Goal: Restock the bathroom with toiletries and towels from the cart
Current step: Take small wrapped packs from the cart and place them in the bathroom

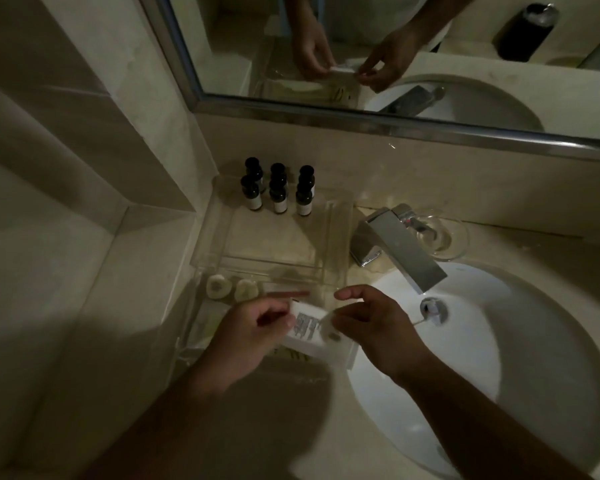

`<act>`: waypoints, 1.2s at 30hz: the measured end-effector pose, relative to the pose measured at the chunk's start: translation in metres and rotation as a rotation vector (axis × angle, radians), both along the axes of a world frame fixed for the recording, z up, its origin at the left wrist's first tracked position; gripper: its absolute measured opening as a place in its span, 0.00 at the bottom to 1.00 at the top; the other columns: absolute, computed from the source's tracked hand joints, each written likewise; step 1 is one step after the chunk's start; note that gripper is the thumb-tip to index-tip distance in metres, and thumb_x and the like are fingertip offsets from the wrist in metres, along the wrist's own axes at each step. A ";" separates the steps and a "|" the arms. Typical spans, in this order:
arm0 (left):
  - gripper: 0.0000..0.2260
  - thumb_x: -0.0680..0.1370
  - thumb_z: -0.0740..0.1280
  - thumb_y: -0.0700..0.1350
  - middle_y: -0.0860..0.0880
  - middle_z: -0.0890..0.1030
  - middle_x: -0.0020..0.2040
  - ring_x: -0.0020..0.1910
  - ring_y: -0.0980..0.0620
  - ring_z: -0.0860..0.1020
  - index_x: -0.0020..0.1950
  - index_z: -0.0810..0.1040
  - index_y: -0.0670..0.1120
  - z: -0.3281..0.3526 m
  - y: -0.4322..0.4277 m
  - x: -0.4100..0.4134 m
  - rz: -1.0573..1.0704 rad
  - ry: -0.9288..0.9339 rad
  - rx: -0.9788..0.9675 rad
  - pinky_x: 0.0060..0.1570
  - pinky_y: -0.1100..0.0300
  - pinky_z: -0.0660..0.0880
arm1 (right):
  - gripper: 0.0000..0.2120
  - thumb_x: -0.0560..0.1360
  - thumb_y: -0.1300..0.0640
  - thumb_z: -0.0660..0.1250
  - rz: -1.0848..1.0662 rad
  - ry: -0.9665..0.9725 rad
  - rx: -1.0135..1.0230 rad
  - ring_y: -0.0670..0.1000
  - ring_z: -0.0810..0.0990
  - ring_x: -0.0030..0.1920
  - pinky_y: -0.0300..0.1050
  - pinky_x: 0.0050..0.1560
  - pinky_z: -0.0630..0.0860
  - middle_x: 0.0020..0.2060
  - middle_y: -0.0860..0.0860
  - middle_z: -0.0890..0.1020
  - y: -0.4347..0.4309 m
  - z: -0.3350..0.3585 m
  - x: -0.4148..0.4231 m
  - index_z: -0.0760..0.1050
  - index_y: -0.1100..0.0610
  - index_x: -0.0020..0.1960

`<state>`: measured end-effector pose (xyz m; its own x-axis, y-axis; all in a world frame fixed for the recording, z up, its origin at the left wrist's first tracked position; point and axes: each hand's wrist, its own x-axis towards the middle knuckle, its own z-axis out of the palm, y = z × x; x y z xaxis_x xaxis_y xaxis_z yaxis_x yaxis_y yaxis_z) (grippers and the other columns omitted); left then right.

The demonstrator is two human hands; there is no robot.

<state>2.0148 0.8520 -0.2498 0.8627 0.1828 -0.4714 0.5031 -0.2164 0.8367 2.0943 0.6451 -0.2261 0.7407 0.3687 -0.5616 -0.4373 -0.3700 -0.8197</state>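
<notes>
Both hands hold a small white box (307,336) just above the near end of the clear tray (267,263) on the table (520,247) — probably to square it up before setting it down by the two round pieces (229,289) lying there. The left hand (250,337) has its fingers curled round the box's left end. The right hand (378,323) pinches the other end, forefinger stretched forward (the mirror (465,98) shows the same two-handed hold). Both forearms reach in from below, palms turned toward each other. Six dark bottles (278,192) stand in two rows at the tray's far end — already stocked, I judge.
</notes>
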 end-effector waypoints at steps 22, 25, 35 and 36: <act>0.13 0.78 0.70 0.50 0.52 0.83 0.53 0.46 0.55 0.78 0.61 0.81 0.50 -0.013 -0.001 0.009 0.229 0.102 0.486 0.40 0.62 0.75 | 0.09 0.78 0.58 0.69 -0.159 -0.022 -0.142 0.50 0.85 0.45 0.41 0.43 0.77 0.44 0.49 0.85 -0.014 -0.005 -0.009 0.78 0.49 0.57; 0.13 0.77 0.70 0.50 0.53 0.83 0.56 0.47 0.56 0.78 0.61 0.81 0.51 -0.001 -0.003 0.007 0.203 0.067 0.499 0.38 0.66 0.71 | 0.09 0.78 0.58 0.69 -0.147 -0.031 -0.136 0.50 0.85 0.46 0.41 0.43 0.77 0.45 0.50 0.85 -0.016 0.004 -0.010 0.78 0.50 0.58; 0.20 0.76 0.64 0.58 0.54 0.77 0.65 0.62 0.49 0.75 0.68 0.74 0.58 0.123 -0.017 0.045 -0.030 -0.155 0.709 0.59 0.49 0.75 | 0.06 0.77 0.60 0.70 -0.095 -0.316 -0.180 0.47 0.81 0.41 0.38 0.39 0.74 0.42 0.50 0.85 -0.027 0.103 0.025 0.82 0.54 0.53; 0.21 0.77 0.63 0.58 0.53 0.77 0.65 0.62 0.48 0.75 0.69 0.73 0.58 0.138 -0.020 0.052 -0.052 -0.178 0.733 0.60 0.49 0.74 | 0.07 0.76 0.58 0.71 -0.084 -0.375 -0.218 0.47 0.82 0.41 0.39 0.39 0.75 0.44 0.50 0.86 -0.031 0.117 0.032 0.82 0.54 0.54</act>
